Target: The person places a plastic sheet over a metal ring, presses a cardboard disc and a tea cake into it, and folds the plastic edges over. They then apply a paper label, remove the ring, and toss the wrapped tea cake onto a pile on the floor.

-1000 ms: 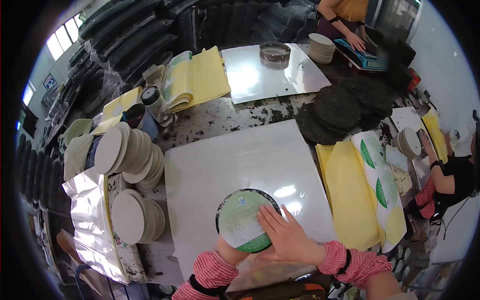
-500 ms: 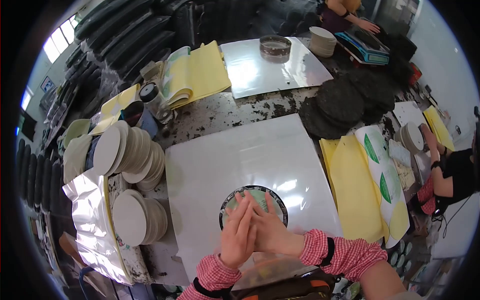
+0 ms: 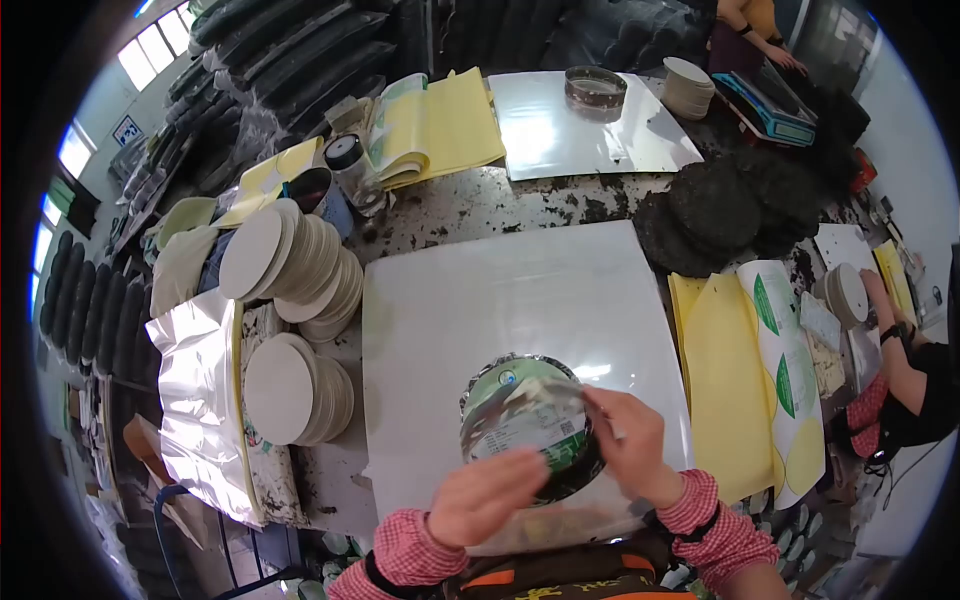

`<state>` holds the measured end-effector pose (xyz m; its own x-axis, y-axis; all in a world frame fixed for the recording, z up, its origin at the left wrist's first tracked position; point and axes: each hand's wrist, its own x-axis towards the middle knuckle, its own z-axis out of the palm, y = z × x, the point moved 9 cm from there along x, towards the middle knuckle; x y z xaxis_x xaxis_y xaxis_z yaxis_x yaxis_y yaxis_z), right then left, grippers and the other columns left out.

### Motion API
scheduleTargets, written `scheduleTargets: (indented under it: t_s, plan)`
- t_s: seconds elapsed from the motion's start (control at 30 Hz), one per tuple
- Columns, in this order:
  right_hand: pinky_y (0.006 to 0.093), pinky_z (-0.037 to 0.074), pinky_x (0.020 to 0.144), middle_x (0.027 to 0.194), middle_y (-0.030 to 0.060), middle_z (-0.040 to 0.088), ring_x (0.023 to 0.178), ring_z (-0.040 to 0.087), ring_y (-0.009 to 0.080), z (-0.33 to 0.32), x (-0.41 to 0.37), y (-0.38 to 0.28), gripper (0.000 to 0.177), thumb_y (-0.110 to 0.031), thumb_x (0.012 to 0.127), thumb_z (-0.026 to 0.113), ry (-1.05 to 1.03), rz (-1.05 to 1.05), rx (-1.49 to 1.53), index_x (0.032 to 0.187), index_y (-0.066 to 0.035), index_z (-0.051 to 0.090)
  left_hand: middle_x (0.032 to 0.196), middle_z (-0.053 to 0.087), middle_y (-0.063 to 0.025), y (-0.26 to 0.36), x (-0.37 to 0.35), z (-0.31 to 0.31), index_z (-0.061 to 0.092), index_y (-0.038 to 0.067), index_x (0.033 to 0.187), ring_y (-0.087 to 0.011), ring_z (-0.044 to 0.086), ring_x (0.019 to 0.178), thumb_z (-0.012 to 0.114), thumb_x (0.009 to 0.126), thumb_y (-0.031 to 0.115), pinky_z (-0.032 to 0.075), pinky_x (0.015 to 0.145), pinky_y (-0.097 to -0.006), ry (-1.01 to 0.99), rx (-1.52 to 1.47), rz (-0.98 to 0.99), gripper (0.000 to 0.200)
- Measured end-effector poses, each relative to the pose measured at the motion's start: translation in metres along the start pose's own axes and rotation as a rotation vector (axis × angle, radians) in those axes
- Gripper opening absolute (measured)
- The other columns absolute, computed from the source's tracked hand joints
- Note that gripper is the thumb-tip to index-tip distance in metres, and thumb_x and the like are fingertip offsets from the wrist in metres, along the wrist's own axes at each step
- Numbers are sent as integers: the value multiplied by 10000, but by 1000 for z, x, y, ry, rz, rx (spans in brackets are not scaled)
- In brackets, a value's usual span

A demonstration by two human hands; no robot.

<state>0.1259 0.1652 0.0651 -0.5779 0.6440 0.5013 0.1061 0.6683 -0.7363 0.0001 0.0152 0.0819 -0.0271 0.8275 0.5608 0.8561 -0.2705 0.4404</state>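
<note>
A round green printed label (image 3: 510,375) with a white panel and a QR code shows inside a dark speckled round rim (image 3: 575,485) on the white sheet (image 3: 440,300). Across it, a glossy see-through band tilts up, its right edge between the thumb and fingers of my right hand (image 3: 632,440). My left hand (image 3: 485,495) is by the lower left of the label, blurred, with fingers stretched out and nothing seen in them. Both my sleeves are red checked.
Stacks of pale round discs (image 3: 290,390) stand at left. Yellow sheets (image 3: 725,400) and dark round cakes (image 3: 715,205) lie at right. A brown-flecked ring (image 3: 596,88) sits on the far sheet. Another person's arm (image 3: 895,350) reaches in at right; someone else is behind.
My hands, overlapped flat on the label before, have parted. The right has moved to the rim's right side and grips the glossy band, now tilted; the left has drawn to the lower left.
</note>
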Motion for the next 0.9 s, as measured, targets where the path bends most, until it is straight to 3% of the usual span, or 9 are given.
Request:
scheduleTargets:
  t_s: [0.03, 0.1, 0.2, 0.37, 0.43, 0.5, 0.63, 0.7, 0.9]
  plan:
    - [284, 568, 688, 982, 143, 724, 818, 709, 187, -1, -17, 36, 241, 16, 881, 637, -20, 330, 66, 1114, 13, 699, 1147, 662, -181, -9, -11, -18, 625, -20, 1231, -296, 648, 1069, 678, 875, 80, 511, 966, -381, 147, 120, -146, 373]
    - [242, 549, 697, 999, 111, 720, 842, 658, 93, 2, -40, 55, 278, 8, 916, 619, -26, 496, 189, 1188, 22, 672, 1140, 684, -139, -105, -44, 2, 648, -15, 1219, -206, 665, 998, 645, 920, 49, 520, 917, -316, 441, -488, -890, 305]
    - [189, 443, 583, 842, 19, 663, 669, 496, 27, 20, -56, 48, 260, -31, 952, 591, -48, 509, 313, 1192, -20, 689, 1177, 668, -84, -142, -78, 41, 618, -7, 1270, -130, 618, 1017, 607, 954, 37, 496, 915, -270, 158, -639, -1053, 319]
    - [213, 509, 664, 920, 25, 690, 787, 604, 54, 28, -75, 77, 205, -37, 946, 607, -206, 764, 367, 1121, 44, 677, 1120, 690, -64, -133, -173, -101, 621, 10, 1288, -125, 614, 1035, 626, 934, 17, 479, 936, -274, 110, -566, -1138, 354]
    - [217, 514, 695, 945, 43, 690, 813, 614, 63, 22, -73, 74, 255, -44, 941, 614, -229, 702, 332, 1178, 45, 644, 1110, 705, -63, -85, -225, -122, 642, 9, 1259, -136, 620, 1056, 662, 916, 42, 477, 963, -296, -669, -519, -1144, 346]
    - [231, 522, 730, 980, 63, 691, 849, 631, 87, 20, -75, 70, 281, -52, 941, 615, -219, 636, 297, 1205, 42, 626, 1052, 716, -66, -43, -270, -114, 697, 41, 1169, -186, 649, 1012, 725, 863, 71, 488, 942, -320, -791, -801, -1250, 309]
    - [348, 538, 891, 1207, 189, 647, 1030, 681, 252, 24, -72, 55, 424, -153, 885, 709, -197, 556, 309, 1265, 8, 611, 958, 705, -58, -72, -215, -81, 729, 89, 1059, -231, 644, 961, 784, 786, 107, 494, 888, -332, -629, -365, -966, 279]
    - [387, 513, 940, 1323, 227, 540, 1114, 634, 307, 20, -75, 36, 438, -186, 831, 764, -315, 384, 187, 1218, -23, 642, 861, 681, -66, -70, -168, -59, 733, 108, 917, -268, 611, 926, 810, 746, 147, 495, 823, -361, -592, -85, -514, 191]
    - [473, 447, 1047, 1541, 304, 178, 1359, 395, 462, 50, -105, 10, 384, -227, 631, 924, -513, 69, 10, 869, -72, 666, 842, 639, -36, -81, -171, -54, 697, 94, 798, -277, 590, 880, 791, 725, 161, 495, 786, -399, -527, -223, -510, 136]
